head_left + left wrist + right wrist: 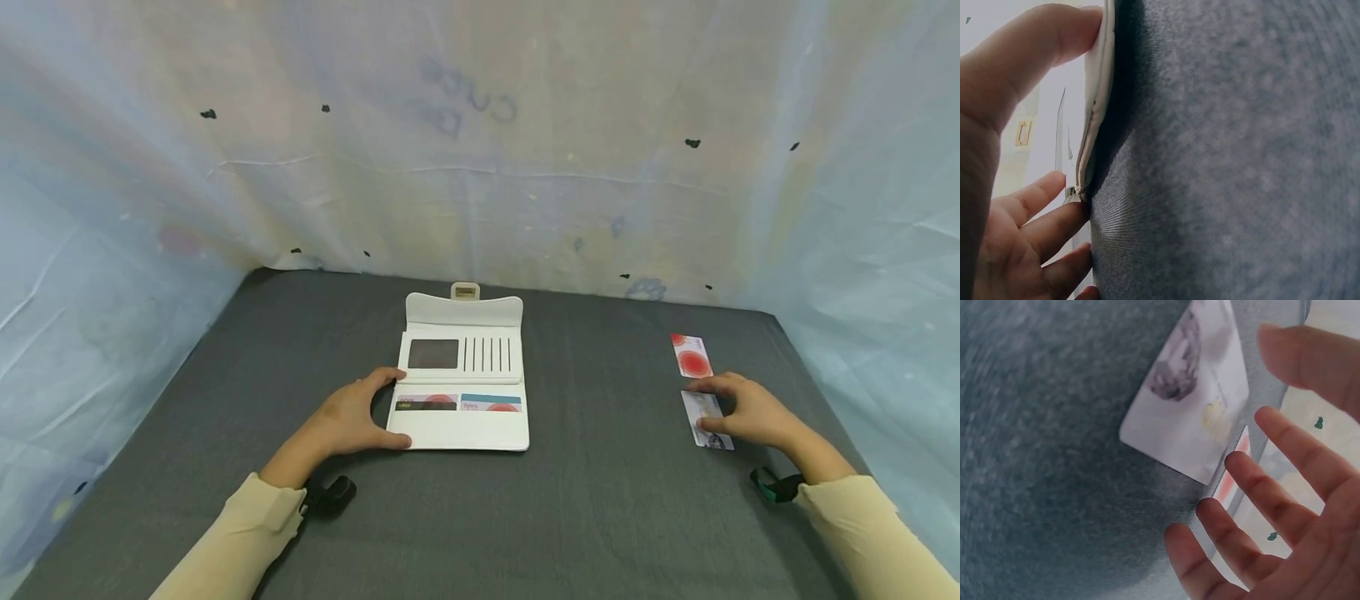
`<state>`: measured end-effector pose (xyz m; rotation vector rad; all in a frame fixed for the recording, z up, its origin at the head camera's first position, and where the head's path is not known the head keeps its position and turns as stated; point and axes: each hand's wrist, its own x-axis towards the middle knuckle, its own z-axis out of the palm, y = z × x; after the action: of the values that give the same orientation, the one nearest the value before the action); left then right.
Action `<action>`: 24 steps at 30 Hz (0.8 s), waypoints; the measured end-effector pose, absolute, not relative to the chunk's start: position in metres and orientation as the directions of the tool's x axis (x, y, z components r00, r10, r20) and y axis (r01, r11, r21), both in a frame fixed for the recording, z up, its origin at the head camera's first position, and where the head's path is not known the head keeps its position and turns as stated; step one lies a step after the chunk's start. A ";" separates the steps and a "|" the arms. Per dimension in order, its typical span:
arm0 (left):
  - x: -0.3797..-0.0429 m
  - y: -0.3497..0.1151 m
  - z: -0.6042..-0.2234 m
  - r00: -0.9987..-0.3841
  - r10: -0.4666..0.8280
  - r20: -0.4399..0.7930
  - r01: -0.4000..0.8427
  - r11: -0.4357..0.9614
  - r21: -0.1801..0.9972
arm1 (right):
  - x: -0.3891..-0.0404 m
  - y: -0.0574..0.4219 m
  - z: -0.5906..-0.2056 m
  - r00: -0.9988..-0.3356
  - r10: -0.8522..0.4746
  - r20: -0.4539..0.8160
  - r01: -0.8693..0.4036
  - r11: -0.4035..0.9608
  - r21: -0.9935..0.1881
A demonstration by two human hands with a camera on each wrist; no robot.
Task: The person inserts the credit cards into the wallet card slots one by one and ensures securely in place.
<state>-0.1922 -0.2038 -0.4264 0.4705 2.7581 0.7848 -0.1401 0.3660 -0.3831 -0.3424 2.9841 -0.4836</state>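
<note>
A white wallet [463, 433] lies unfolded on the dark cloth, its clasp flap toward the back. Two cards, one with a black band [426, 406] and one with a blue band [491, 404], sit in its lower pockets. Along the wallet's left side, my left hand [347, 421] rests with thumb and fingers spread, the thumb on the near corner. Over at the right, my right hand [756, 414] reaches above a white card [1191, 394] with a grey picture, its fingers apart and nothing between them. Beyond that card lies a red-and-white card [692, 357].
Dark grey cloth [600, 500] covers the table. Pale sheeting [480, 192] hangs behind the back edge and along both sides. A black strap [330, 498] shows at my left wrist, another [776, 485] at the right.
</note>
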 end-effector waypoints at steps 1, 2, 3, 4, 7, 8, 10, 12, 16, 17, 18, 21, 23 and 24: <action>-0.192 -0.204 -0.427 -0.920 0.368 -0.135 0.241 0.803 0.545 | -0.141 0.366 -0.384 -0.970 -0.237 -0.062 -0.206 0.926 -0.318; -0.192 -0.204 -0.427 -0.919 0.369 -0.136 0.241 0.802 0.547 | -0.141 0.367 -0.385 -0.969 -0.238 -0.062 -0.207 0.926 -0.315; -0.192 -0.204 -0.427 -0.919 0.370 -0.136 0.241 0.801 0.548 | -0.141 0.368 -0.385 -0.969 -0.238 -0.062 -0.208 0.927 -0.313; -0.192 -0.204 -0.427 -0.919 0.369 -0.137 0.239 0.800 0.550 | -0.142 0.368 -0.386 -0.969 -0.238 -0.061 -0.208 0.927 -0.312; -0.193 -0.203 -0.427 -0.918 0.373 -0.138 0.240 0.796 0.555 | -0.143 0.368 -0.389 -0.969 -0.240 -0.057 -0.212 0.927 -0.309; -0.193 -0.203 -0.427 -0.918 0.373 -0.139 0.239 0.796 0.556 | -0.143 0.368 -0.390 -0.969 -0.241 -0.057 -0.213 0.926 -0.312; -0.193 -0.203 -0.427 -0.918 0.372 -0.139 0.237 0.794 0.561 | -0.144 0.368 -0.391 -0.970 -0.235 -0.058 -0.206 0.926 -0.316; -0.193 -0.203 -0.426 -0.918 0.373 -0.136 0.239 0.792 0.562 | -0.145 0.368 -0.391 -0.971 -0.228 -0.065 -0.196 0.926 -0.321; -0.192 -0.204 -0.427 -0.921 0.369 -0.127 0.241 0.793 0.560 | -0.147 0.366 -0.391 -0.973 -0.209 -0.093 -0.168 0.928 -0.332; -0.192 -0.205 -0.427 -0.921 0.370 -0.125 0.243 0.793 0.559 | -0.148 0.366 -0.391 -0.973 -0.204 -0.104 -0.159 0.928 -0.336; -0.192 -0.205 -0.428 -0.921 0.369 -0.123 0.244 0.794 0.557 | -0.149 0.366 -0.390 -0.973 -0.200 -0.115 -0.150 0.928 -0.341; -0.192 -0.205 -0.428 -0.923 0.362 -0.134 0.232 0.798 0.556 | -0.150 0.366 -0.389 -0.971 -0.192 -0.141 -0.133 0.929 -0.346; -0.192 -0.205 -0.428 -0.922 0.362 -0.140 0.230 0.799 0.555 | -0.150 0.367 -0.388 -0.970 -0.190 -0.149 -0.128 0.929 -0.347; -0.192 -0.205 -0.428 -0.922 0.361 -0.143 0.227 0.800 0.556 | -0.150 0.367 -0.387 -0.970 -0.189 -0.152 -0.126 0.929 -0.347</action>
<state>-0.1922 -0.2048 -0.4282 0.4561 2.7468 0.8037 -0.1503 0.3669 -0.3874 -0.2389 2.9042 -0.5051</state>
